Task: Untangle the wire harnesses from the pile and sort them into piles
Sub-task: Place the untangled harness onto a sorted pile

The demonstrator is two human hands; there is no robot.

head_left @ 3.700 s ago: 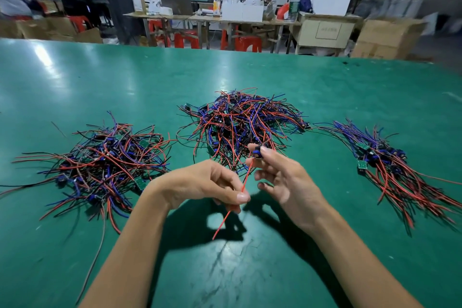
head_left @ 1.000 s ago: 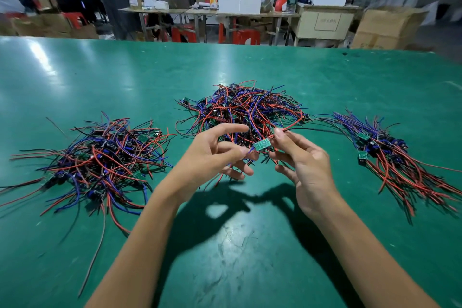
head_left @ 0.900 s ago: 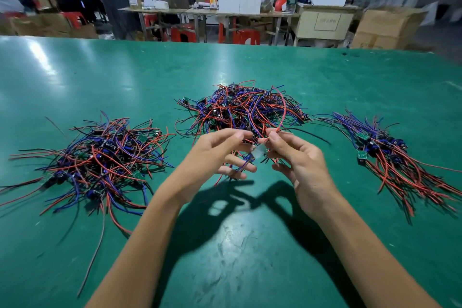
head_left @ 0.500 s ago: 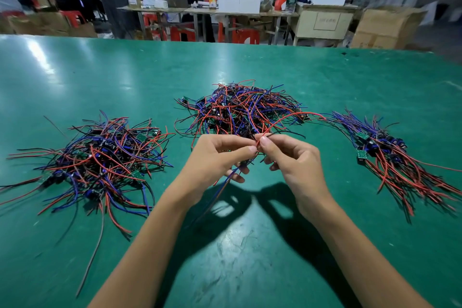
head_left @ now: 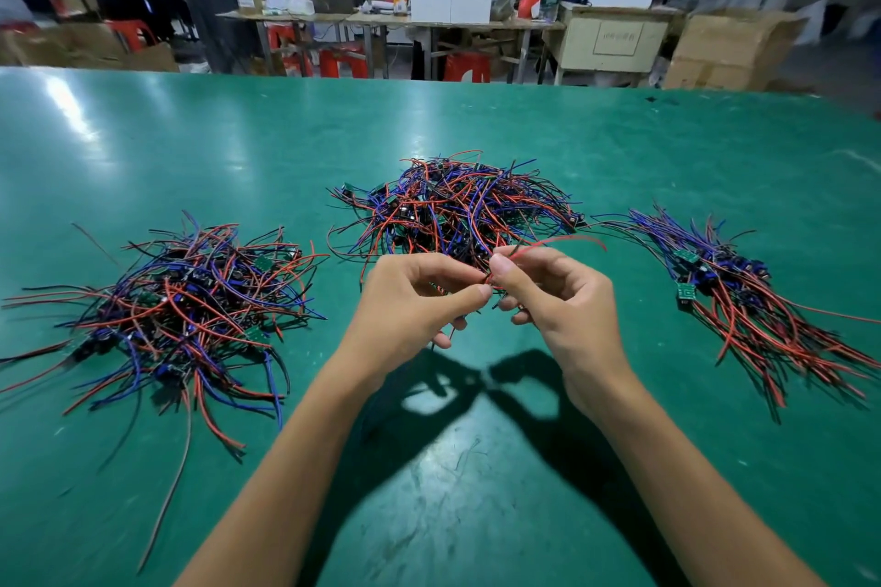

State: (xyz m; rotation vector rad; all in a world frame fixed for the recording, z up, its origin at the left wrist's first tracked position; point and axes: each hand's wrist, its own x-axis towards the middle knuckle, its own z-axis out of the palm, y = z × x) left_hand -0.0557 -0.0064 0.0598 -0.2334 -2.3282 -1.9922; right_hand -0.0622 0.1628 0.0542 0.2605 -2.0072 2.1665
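Three piles of red, blue and black wire harnesses lie on the green table. A tangled pile sits in the middle, a loose pile at the left, and an aligned bundle with small green boards at the right. Just in front of the middle pile, my left hand and my right hand meet fingertip to fingertip and pinch one harness. Its red wire arcs out to the right above my right hand. The rest of that harness is hidden by my fingers.
The table's far edge runs across the top. Beyond it stand workbenches, red stools, cardboard boxes and several people at work.
My hands have pulled one harness off the middle pile. A second ago its small green board showed between my fingertips; now the board is hidden and the red wire arcs out to the right.
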